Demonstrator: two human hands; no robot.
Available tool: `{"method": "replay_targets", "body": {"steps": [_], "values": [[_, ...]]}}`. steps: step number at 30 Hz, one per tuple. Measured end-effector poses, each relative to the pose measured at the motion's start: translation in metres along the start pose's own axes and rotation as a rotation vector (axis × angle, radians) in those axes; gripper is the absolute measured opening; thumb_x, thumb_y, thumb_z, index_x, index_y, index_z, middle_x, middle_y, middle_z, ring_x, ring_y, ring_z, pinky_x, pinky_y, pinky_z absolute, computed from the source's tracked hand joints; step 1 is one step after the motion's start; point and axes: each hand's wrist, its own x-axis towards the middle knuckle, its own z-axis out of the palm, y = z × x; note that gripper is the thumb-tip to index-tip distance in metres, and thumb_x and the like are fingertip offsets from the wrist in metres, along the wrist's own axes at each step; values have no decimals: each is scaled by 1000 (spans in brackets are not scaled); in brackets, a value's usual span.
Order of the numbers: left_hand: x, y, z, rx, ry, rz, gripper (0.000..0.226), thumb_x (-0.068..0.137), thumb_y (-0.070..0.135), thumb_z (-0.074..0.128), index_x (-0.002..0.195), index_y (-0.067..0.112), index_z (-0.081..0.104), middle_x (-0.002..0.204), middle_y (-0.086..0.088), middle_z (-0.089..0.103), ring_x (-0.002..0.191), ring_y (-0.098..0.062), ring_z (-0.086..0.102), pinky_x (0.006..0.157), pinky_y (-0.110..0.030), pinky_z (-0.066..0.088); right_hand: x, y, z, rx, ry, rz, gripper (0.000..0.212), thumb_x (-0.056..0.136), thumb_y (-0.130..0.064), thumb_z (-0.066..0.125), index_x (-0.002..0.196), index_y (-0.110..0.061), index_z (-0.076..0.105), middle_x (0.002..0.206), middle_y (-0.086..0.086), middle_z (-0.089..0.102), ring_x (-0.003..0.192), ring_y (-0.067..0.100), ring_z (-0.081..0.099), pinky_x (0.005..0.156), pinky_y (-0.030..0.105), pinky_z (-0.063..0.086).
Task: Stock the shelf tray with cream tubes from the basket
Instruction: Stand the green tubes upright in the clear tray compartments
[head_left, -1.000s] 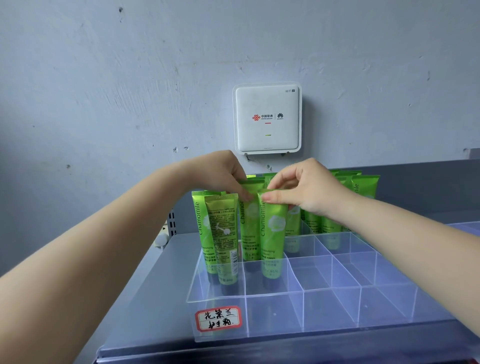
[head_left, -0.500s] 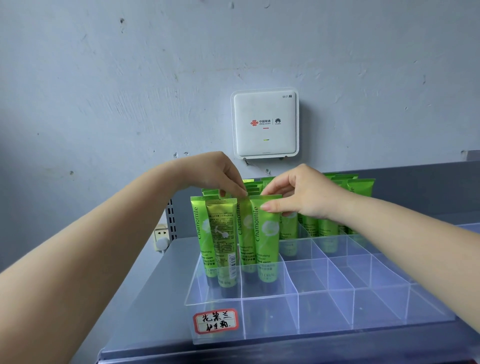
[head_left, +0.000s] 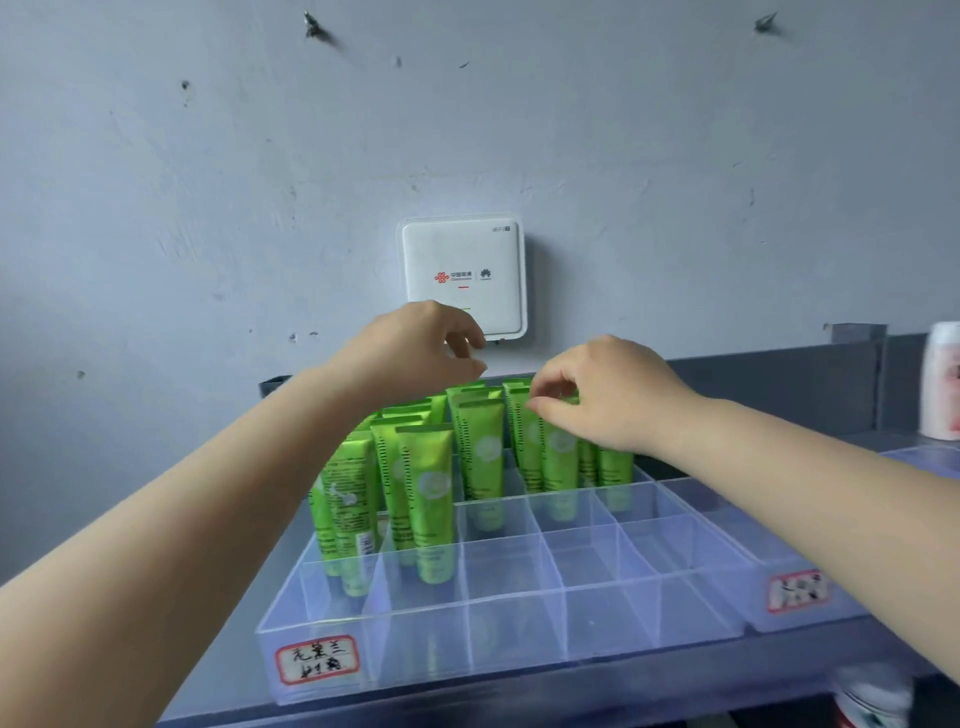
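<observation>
A clear divided shelf tray sits on the grey shelf, with several green cream tubes standing cap-down in its left and back compartments. My left hand hovers above the back tubes with fingers loosely curled, holding nothing. My right hand reaches over the back middle compartments, and its thumb and fingertips pinch the top edge of a green cream tube standing there. The basket is out of view.
A white router box hangs on the wall behind my hands. A second clear tray with a red-edged label adjoins on the right. A white bottle stands at the far right. A handwritten label marks the tray's front left.
My left hand has lifted off the tube tops and risen. My right hand has let go of the front tube, which now stands alone, and moved back and right to another tube.
</observation>
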Motion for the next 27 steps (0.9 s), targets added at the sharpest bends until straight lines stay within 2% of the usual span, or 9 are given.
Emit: {"method": "replay_targets", "body": {"steps": [3, 5, 7, 13, 18, 27], "values": [[7, 40, 23, 156, 36, 78, 37, 87, 38, 57, 122, 27, 55, 108, 11, 61, 96, -16, 55, 87, -29, 37, -21, 31, -14, -183, -24, 4, 32, 92, -45, 48, 115, -29, 62, 117, -7, 64, 110, 20, 56, 81, 28, 42], [12, 70, 41, 243, 49, 152, 44, 88, 43, 53, 129, 27, 48, 122, 8, 58, 114, -18, 51, 94, -31, 33, -38, 54, -23, -272, -56, 22, 36, 92, -45, 46, 121, -27, 58, 122, -4, 62, 114, 23, 54, 82, 31, 44], [17, 97, 59, 304, 47, 203, 47, 90, 46, 49, 133, 26, 44, 127, 5, 56, 120, -19, 47, 96, -31, 32, -55, 75, -32, -331, -81, 57, 38, 92, -44, 46, 122, -23, 57, 121, -1, 61, 113, 24, 54, 82, 34, 46], [33, 193, 113, 329, 19, 286, 51, 91, 48, 45, 134, 21, 41, 129, 1, 55, 120, -22, 46, 95, -33, 33, -128, 142, -62, -485, -181, 195, 42, 92, -45, 43, 124, -19, 52, 117, 0, 58, 112, 23, 50, 89, 36, 42], [42, 275, 147, 275, 2, 357, 50, 91, 46, 47, 133, 20, 42, 131, 1, 52, 123, -22, 44, 101, -34, 29, -195, 191, -97, -556, -251, 320, 43, 93, -44, 42, 126, -17, 48, 122, 1, 54, 116, 23, 47, 93, 36, 38], [39, 418, 189, 144, -16, 548, 49, 90, 46, 44, 131, 20, 42, 122, 4, 56, 113, -22, 49, 95, -34, 31, -318, 258, -174, -675, -307, 548, 51, 92, -47, 44, 135, -18, 41, 132, 1, 48, 123, 22, 42, 100, 39, 34]]}}
